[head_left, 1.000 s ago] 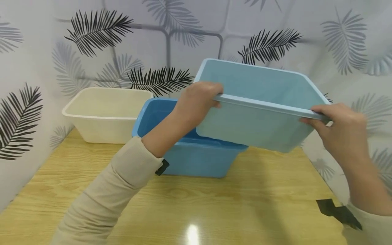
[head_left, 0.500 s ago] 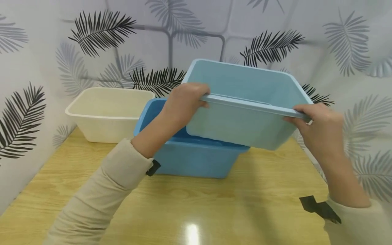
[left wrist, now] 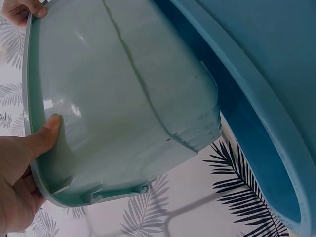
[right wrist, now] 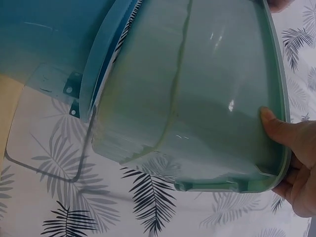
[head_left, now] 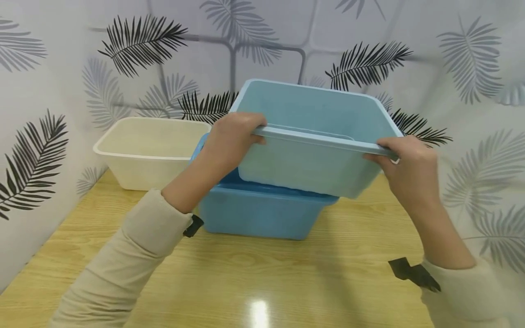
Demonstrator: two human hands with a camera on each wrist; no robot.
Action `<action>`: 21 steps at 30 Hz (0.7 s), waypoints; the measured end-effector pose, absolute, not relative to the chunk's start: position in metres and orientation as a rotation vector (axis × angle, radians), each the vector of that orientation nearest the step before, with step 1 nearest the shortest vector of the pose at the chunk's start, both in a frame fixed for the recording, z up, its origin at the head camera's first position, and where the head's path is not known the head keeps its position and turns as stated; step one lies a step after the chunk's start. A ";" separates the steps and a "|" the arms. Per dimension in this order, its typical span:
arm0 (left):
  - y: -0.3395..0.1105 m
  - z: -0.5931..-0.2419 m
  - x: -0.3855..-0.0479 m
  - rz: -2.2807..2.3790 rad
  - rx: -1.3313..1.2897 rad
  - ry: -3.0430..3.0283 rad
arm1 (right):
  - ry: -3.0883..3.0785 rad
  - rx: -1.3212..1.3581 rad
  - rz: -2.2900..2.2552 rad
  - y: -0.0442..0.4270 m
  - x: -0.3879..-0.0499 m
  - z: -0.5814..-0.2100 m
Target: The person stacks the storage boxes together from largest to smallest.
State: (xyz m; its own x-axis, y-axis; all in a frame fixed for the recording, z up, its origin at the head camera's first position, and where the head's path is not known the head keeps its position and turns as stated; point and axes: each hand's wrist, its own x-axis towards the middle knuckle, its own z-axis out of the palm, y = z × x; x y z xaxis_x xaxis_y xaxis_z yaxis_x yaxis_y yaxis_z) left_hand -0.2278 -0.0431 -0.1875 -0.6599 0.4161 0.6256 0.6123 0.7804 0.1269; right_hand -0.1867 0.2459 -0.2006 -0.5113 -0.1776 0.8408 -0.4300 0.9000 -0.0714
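Observation:
A light blue plastic bin (head_left: 303, 155) is held up in the air, tilted, its opening visible from the head. My left hand (head_left: 229, 139) grips its near rim toward the left end, and my right hand (head_left: 410, 166) pinches the rim at the right end. Both wrist views show a thumb pressed on the outer wall under the rim. Below it, a darker blue bin (head_left: 262, 214) stands on the wooden table. The held bin hangs over that bin's opening and hides much of it; whether the two touch I cannot tell.
A cream bin (head_left: 151, 171) stands at the back left, beside the darker blue one. Behind the wooden table (head_left: 238, 278) rises a wall covering (head_left: 283, 59) with a leaf print. More of this covering lines the left and right sides.
Both hands have carried the light blue bin leftward, so it now sits more directly above the darker blue bin. The grip of each hand looks the same. The head view has shifted slightly.

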 end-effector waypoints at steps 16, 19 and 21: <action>-0.062 -0.194 -0.228 -0.443 -0.750 -2.341 | -2.119 0.437 0.373 0.226 -0.198 -0.209; -0.065 -0.197 -0.229 -0.451 -0.751 -2.339 | -2.110 0.449 0.378 0.224 -0.201 -0.211; -0.067 -0.199 -0.229 -0.448 -0.743 -2.338 | -2.098 0.462 0.383 0.222 -0.203 -0.212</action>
